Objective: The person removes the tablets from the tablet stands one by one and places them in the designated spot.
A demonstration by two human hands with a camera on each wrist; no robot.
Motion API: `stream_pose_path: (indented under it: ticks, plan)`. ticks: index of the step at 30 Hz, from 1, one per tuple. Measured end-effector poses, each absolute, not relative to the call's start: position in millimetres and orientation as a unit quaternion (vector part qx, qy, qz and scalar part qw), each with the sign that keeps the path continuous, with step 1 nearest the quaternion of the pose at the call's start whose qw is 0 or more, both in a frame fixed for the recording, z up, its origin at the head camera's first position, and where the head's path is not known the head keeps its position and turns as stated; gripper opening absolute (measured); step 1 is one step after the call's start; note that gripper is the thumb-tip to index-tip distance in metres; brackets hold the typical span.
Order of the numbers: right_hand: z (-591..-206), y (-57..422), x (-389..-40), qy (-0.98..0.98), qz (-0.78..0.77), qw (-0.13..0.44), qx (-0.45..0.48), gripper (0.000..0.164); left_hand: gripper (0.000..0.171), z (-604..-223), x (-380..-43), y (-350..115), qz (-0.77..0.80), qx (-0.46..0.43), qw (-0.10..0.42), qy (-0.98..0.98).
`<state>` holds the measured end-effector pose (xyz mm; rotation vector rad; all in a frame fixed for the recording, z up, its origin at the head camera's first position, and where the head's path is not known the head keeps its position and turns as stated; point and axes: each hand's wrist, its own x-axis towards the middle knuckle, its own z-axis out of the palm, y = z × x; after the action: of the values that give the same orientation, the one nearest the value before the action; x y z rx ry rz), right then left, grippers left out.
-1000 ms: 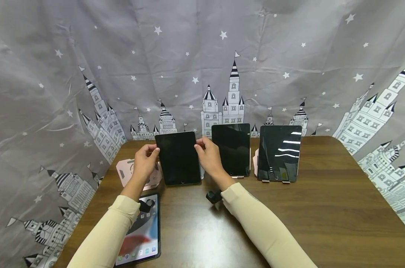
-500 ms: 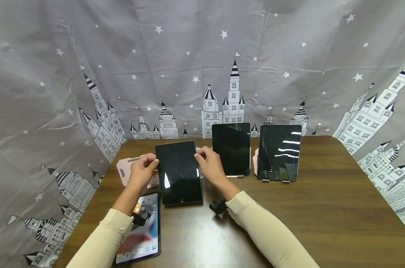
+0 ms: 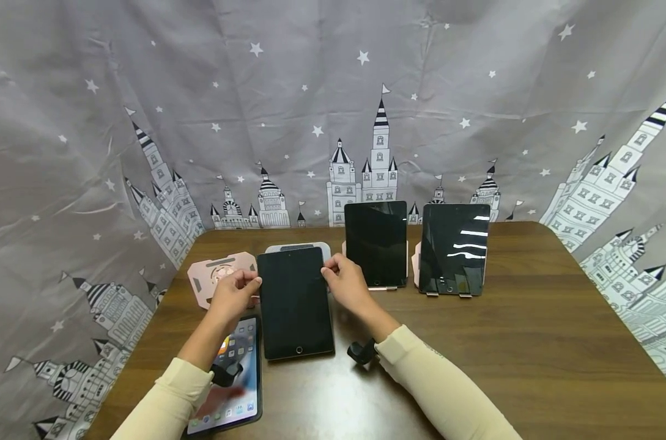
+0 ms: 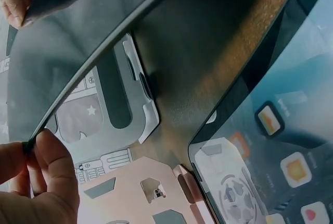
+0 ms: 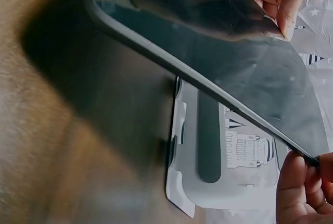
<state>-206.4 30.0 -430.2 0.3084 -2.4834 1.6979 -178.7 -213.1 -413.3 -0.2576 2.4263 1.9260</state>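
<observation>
Both hands hold a dark-screened tablet [image 3: 295, 305] by its two long sides. My left hand [image 3: 235, 294] pinches its left edge near the upper part, thumb in front. On the opposite edge, my right hand [image 3: 348, 284] pinches at about the same height. Behind the tablet stands a grey-white tablet stand [image 3: 326, 249], mostly hidden in the head view. The left wrist view shows its cut-out and lower lip, with the tablet [image 4: 78, 41] raised in front of the stand [image 4: 117, 125]. The right wrist view shows the tablet [image 5: 208, 52] tilted, its shadow on the table.
A pink stand [image 3: 222, 272] stands left of the hands. A tablet with a lit screen [image 3: 239, 391] lies flat under my left forearm. Two dark tablets, one central [image 3: 375, 244] and one farther right [image 3: 454, 250], lean on stands. A castle-print curtain [image 3: 288, 79] hangs behind the wooden table [image 3: 531, 342].
The held tablet has come down and toward me, away from the grey-white stand, whose top now shows above it. Both hands moved down with it, still pinching its edges.
</observation>
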Motion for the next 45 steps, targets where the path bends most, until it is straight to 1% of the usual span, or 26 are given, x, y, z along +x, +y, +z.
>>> stream_pose_path:
  ticks: [8, 15, 19, 25, 29, 37, 45]
  plan:
    - [-442, 33, -197, -0.816, 0.570, 0.021, 0.089, 0.005, 0.015, -420, -171, -211, 0.612, -0.081, 0.044, 0.785]
    - [-455, 33, -189, -0.815, 0.573, -0.005, 0.084, 0.008, 0.011, -429, -166, -212, 0.592, -0.085, 0.066, 0.798]
    - [-462, 34, -185, -0.806, 0.584, -0.031, 0.087, 0.009, 0.011, -432, -162, -213, 0.580, -0.089, 0.080, 0.806]
    - [-468, 35, -180, -0.797, 0.597, -0.055, 0.077, 0.010, 0.010, -438, -158, -214, 0.576, -0.078, 0.104, 0.807]
    - [-472, 36, -177, -0.789, 0.605, -0.071, 0.075, 0.010, 0.006, -443, -157, -214, 0.577, -0.079, 0.120, 0.804]
    - [-480, 38, -172, -0.787, 0.605, -0.093, 0.083, 0.012, 0.003, -453, -154, -214, 0.576, -0.076, 0.143, 0.801]
    - [-479, 41, -168, -0.799, 0.585, -0.100, 0.093, 0.014, 0.004, -456, -152, -215, 0.555, -0.065, 0.158, 0.814]
